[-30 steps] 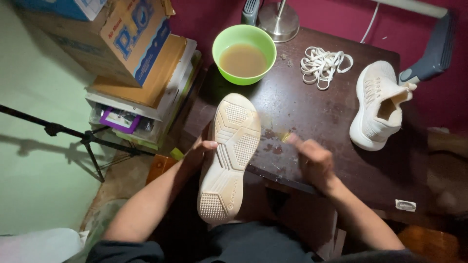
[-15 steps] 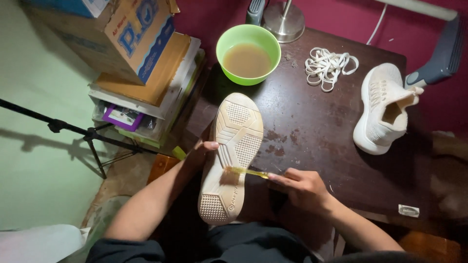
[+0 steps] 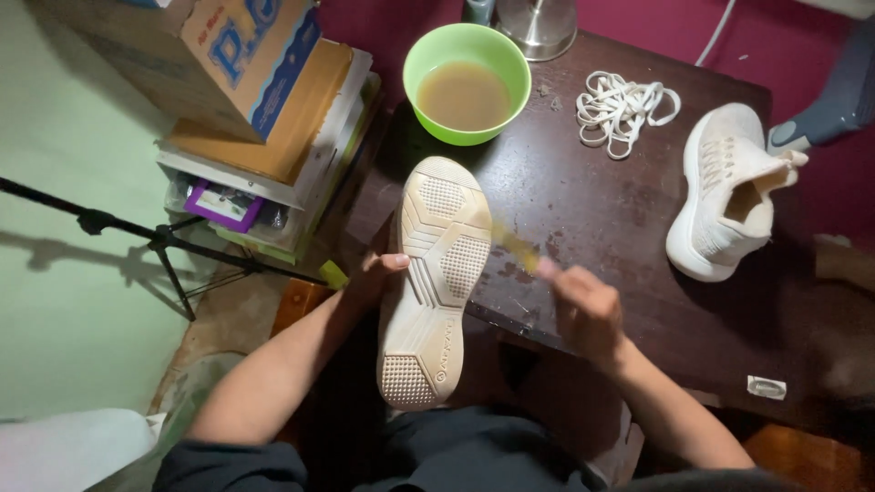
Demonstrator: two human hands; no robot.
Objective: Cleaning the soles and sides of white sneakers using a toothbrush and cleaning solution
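A cream sneaker (image 3: 432, 282) is held sole up over the near edge of the dark wooden table (image 3: 638, 228). My left hand (image 3: 375, 273) grips its left side. My right hand (image 3: 583, 305) is closed on a small yellow brush (image 3: 516, 248), blurred by motion, whose head is just right of the sole's front part. The other cream sneaker (image 3: 725, 196) stands upright on the table at the right. A green bowl (image 3: 467, 84) of cloudy brownish water sits at the table's far side.
Loose white laces (image 3: 624, 105) lie beside the bowl. Stacked cardboard boxes and books (image 3: 255, 109) stand to the left. A black tripod leg (image 3: 155, 239) crosses the floor at left. A metal lamp base (image 3: 540, 23) stands behind the bowl. Wet spots mark the table.
My right hand moved the brush from the middle of the sole out to the right and up, off the sole. The sneaker in my left hand stayed roughly in place.
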